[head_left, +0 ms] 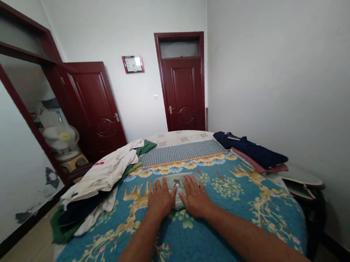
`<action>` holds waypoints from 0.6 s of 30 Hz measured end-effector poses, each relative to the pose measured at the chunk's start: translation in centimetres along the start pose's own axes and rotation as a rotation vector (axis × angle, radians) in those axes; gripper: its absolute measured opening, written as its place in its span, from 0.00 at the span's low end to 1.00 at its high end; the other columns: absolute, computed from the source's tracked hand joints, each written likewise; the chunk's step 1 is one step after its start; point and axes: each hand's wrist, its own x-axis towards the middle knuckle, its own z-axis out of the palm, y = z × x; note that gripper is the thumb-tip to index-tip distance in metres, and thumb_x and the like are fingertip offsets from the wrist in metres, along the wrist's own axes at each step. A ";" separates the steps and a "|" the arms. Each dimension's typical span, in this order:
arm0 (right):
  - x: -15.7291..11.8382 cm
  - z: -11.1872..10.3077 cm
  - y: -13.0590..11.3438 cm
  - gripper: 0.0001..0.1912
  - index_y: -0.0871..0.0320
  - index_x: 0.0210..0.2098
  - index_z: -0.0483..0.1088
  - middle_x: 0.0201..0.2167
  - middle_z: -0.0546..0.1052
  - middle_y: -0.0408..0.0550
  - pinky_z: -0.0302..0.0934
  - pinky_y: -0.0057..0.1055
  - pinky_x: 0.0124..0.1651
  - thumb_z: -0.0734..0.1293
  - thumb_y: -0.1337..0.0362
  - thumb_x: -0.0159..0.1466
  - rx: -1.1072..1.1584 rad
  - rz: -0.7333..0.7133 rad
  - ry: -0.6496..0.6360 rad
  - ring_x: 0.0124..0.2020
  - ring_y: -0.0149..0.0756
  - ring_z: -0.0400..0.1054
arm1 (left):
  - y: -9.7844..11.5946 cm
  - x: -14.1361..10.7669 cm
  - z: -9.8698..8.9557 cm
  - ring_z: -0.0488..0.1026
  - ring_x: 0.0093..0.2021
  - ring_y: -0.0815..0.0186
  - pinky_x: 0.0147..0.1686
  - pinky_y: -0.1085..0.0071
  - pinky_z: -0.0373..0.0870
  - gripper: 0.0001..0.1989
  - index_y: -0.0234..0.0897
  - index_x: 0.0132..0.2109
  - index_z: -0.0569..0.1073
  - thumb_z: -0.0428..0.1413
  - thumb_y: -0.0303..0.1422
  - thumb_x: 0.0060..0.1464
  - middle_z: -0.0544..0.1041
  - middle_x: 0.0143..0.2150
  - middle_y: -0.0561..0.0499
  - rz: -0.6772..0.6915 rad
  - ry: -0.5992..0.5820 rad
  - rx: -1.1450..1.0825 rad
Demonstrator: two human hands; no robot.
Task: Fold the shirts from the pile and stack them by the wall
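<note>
My left hand [161, 198] lies flat, palm down, fingers stretched out, on the left part of a pale grey-green flat piece [178, 203] that looks like a folded garment. On its right part rests my right hand [195, 196], also flat with fingers apart. Both thumbs point inward, with a small gap between them. A small dark-and-light mark shows in that gap, too small to make out. Much of the piece is hidden under my hands. Beneath it spreads a blue patterned bedspread [196, 246] with deer and flowers.
At left lies a loose heap of clothes, with a cream garment [105, 168] above green and dark ones. A folded navy garment [249, 149] rests on a pink one [247, 160] at right. A round-topped stool or table [305, 175] stands beside the bed's right edge.
</note>
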 end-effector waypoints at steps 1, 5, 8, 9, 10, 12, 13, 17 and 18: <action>0.0 -0.1 0.1 0.35 0.56 0.78 0.58 0.80 0.51 0.57 0.37 0.66 0.78 0.55 0.48 0.77 0.001 -0.003 -0.002 0.82 0.55 0.40 | -0.1 0.0 0.1 0.53 0.80 0.39 0.72 0.44 0.55 0.43 0.27 0.79 0.55 0.40 0.55 0.71 0.56 0.79 0.24 -0.003 0.003 -0.010; -0.2 -0.1 0.4 0.37 0.58 0.79 0.56 0.81 0.49 0.57 0.35 0.64 0.79 0.54 0.46 0.77 -0.002 -0.021 -0.029 0.82 0.55 0.39 | -0.5 0.3 0.5 0.53 0.80 0.42 0.73 0.47 0.55 0.43 0.25 0.78 0.56 0.38 0.55 0.71 0.56 0.79 0.25 -0.007 -0.008 -0.023; -0.3 -0.3 0.7 0.39 0.59 0.79 0.55 0.81 0.49 0.57 0.35 0.63 0.79 0.54 0.44 0.77 -0.003 -0.029 -0.044 0.82 0.54 0.38 | -0.9 0.7 0.7 0.54 0.79 0.41 0.72 0.46 0.55 0.43 0.26 0.77 0.57 0.38 0.55 0.71 0.56 0.79 0.25 -0.010 -0.011 -0.052; -0.4 -0.4 0.7 0.39 0.59 0.79 0.54 0.81 0.49 0.57 0.35 0.63 0.79 0.53 0.44 0.77 -0.002 -0.031 -0.049 0.82 0.54 0.38 | -1.0 0.9 0.7 0.54 0.79 0.41 0.72 0.44 0.55 0.42 0.27 0.77 0.57 0.38 0.55 0.71 0.56 0.79 0.25 -0.019 -0.019 -0.071; -0.4 -0.5 0.8 0.39 0.58 0.79 0.54 0.81 0.49 0.57 0.34 0.63 0.79 0.53 0.44 0.77 0.000 -0.032 -0.053 0.82 0.54 0.38 | -1.1 1.0 0.6 0.54 0.79 0.40 0.72 0.43 0.55 0.42 0.27 0.77 0.56 0.38 0.55 0.71 0.55 0.79 0.26 -0.030 -0.034 -0.090; -0.5 -0.7 0.7 0.38 0.58 0.79 0.54 0.81 0.49 0.58 0.34 0.63 0.79 0.54 0.44 0.77 0.002 -0.033 -0.058 0.82 0.53 0.38 | -1.4 1.1 0.4 0.52 0.80 0.40 0.72 0.42 0.54 0.41 0.29 0.78 0.56 0.37 0.55 0.72 0.54 0.80 0.27 -0.053 -0.069 -0.122; -0.6 -0.7 0.7 0.38 0.58 0.79 0.55 0.81 0.49 0.58 0.34 0.63 0.79 0.55 0.44 0.77 0.003 -0.033 -0.058 0.82 0.53 0.38 | -1.6 1.1 0.3 0.51 0.80 0.41 0.72 0.42 0.54 0.41 0.29 0.77 0.56 0.37 0.54 0.72 0.54 0.80 0.27 -0.064 -0.078 -0.133; -0.8 -0.5 0.9 0.36 0.58 0.78 0.57 0.81 0.51 0.58 0.36 0.62 0.79 0.57 0.46 0.77 0.011 -0.049 -0.006 0.81 0.53 0.41 | -2.5 0.6 0.5 0.55 0.79 0.45 0.72 0.48 0.55 0.35 0.26 0.74 0.60 0.41 0.48 0.73 0.60 0.78 0.27 -0.139 0.007 -0.169; -0.8 -0.4 1.1 0.35 0.58 0.77 0.59 0.80 0.54 0.58 0.38 0.61 0.79 0.58 0.47 0.77 0.023 -0.058 0.016 0.81 0.53 0.44 | -2.9 0.3 0.6 0.57 0.78 0.46 0.72 0.50 0.56 0.33 0.26 0.74 0.61 0.42 0.46 0.73 0.62 0.77 0.27 -0.150 0.058 -0.183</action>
